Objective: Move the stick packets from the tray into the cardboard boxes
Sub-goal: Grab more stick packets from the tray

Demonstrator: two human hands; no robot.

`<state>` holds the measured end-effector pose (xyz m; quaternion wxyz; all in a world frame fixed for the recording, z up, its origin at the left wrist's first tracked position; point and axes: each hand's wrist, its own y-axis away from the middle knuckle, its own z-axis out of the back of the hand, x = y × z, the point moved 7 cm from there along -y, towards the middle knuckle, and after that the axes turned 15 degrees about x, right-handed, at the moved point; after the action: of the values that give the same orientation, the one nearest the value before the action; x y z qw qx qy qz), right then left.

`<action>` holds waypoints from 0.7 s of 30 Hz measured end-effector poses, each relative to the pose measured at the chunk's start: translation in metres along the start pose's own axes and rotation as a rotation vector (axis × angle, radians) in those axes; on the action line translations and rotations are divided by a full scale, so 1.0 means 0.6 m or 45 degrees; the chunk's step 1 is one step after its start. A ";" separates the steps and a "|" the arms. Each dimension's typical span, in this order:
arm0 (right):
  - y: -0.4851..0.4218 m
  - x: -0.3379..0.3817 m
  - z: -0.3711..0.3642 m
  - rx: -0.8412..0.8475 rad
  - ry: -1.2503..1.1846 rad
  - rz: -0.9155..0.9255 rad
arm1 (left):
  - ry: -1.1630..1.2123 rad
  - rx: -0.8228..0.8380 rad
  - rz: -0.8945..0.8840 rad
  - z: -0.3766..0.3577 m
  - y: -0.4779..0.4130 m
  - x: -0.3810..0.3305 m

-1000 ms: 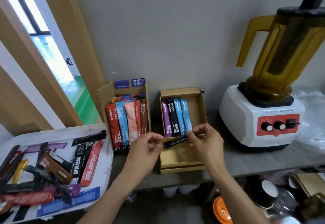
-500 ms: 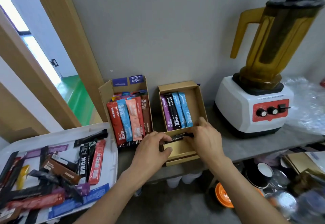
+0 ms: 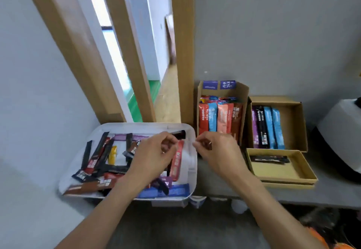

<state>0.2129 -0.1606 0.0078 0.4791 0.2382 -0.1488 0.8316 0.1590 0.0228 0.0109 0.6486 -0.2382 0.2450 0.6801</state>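
Over the white plastic tray (image 3: 190,162), at the left of the grey counter (image 3: 332,192), both hands hang ready, and the single head view gives us everything. The left hand (image 3: 154,155) sits right above the loose heap of coloured stick packets (image 3: 101,159), fingers curled inward; I cannot tell whether they pinch anything yet, because the hand hides whatever lies beneath it. The right hand (image 3: 216,149) hovers at the tray's right rim, thumb and forefinger drawn together, and no packet shows between them.

Now the relation that matters: the red stick packet (image 3: 177,159) lies just beside and below the left fingertips, its long axis running away from the person, towards the wall. A dark brown stick packet (image 3: 178,134) peeks out beyond those knuckles, lying crosswise. The left hand is plainly nearer both.

Off to the right, the tall open cardboard box (image 3: 242,94) stands crammed with upright packets. Beside it, the shallow cardboard box (image 3: 297,129) leans with four packets in a row, and its flat cardboard lid tray (image 3: 283,172) holds one black stick packet (image 3: 268,159) lying sideways.

My read: plenty of packets remain in the tray, so a fresh pick comes next, and it belongs to the left hand, gripping across a packet's narrow width.
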 end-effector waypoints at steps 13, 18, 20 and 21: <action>-0.095 0.089 -0.167 0.322 0.128 -0.433 | -0.271 0.354 -0.075 0.107 0.134 0.241; -0.096 0.071 -0.170 0.233 -0.164 -0.503 | -0.252 0.308 -0.132 0.086 0.124 0.268; -0.093 0.072 -0.171 0.183 -0.200 -0.502 | -0.220 0.312 -0.173 0.077 0.120 0.270; -0.092 0.075 -0.173 0.178 -0.188 -0.494 | -0.206 0.327 -0.186 0.072 0.119 0.269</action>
<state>0.2154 -0.0510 -0.0546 0.6003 0.3553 -0.0767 0.7124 0.0800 0.1713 -0.0582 0.7391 -0.1152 0.2588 0.6111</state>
